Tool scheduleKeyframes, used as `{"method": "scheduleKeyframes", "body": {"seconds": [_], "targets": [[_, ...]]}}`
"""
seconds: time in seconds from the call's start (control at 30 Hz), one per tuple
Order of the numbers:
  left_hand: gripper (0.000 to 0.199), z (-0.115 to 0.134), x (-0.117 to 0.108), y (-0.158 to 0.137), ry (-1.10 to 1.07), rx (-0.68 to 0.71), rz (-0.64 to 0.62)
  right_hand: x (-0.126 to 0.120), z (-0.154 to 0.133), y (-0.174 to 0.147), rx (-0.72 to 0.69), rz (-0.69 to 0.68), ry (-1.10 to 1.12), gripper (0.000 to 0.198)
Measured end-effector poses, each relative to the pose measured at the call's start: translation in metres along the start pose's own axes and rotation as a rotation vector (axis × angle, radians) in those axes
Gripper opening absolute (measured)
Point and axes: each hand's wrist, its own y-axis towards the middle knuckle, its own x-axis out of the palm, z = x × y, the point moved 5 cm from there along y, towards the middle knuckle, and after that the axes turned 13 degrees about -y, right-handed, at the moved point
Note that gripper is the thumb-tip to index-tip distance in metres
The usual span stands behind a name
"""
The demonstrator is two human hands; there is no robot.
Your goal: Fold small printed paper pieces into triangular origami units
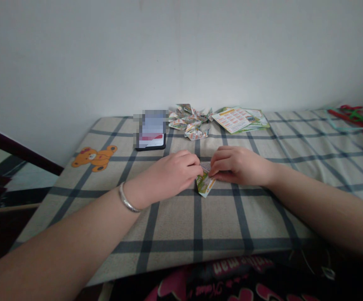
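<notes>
A small folded piece of printed paper (pixel 205 184), green, white and yellow, lies on the checked tablecloth (pixel 175 225) with its point toward me. My left hand (pixel 181 169) pinches its left side, fingers curled and pressed together. On the right side, my right hand (pixel 228 165) grips the same paper between thumb and fingers. The fingertips of both hands almost meet over it and hide its upper edges. A silver bangle (pixel 125 198) circles my left wrist.
Behind my hands stand a phone (pixel 152 142), several folded paper pieces (pixel 187 119) and a stack of printed sheets (pixel 231 119) near the wall (pixel 175 50). A bear cut-out (pixel 92 159) lies left; red and green items (pixel 354 115) sit far right.
</notes>
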Motion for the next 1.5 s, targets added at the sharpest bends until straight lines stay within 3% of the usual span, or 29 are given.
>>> {"method": "scheduleKeyframes", "body": {"seconds": [0.3,0.63,1.23,1.5], "targets": [[0.017,-0.0016,-0.0007,-0.0008,-0.003,-0.014,0.01,0.0004,-0.0051,0.0015,0.04,-0.012,-0.139,0.016],[0.04,-0.0033,-0.0015,-0.0032,-0.073,-0.027,0.001,0.0043,-0.006,0.0023,0.066,0.011,-0.138,0.013],[0.04,0.0022,-0.0019,-0.0009,-0.029,-0.079,-0.034,0.0046,-0.0042,0.0029,0.09,-0.015,-0.105,0.014],[0.031,0.0045,-0.0014,-0.0008,0.015,-0.079,-0.009,0.0051,-0.0027,0.003,0.104,-0.03,-0.093,0.015]]}}
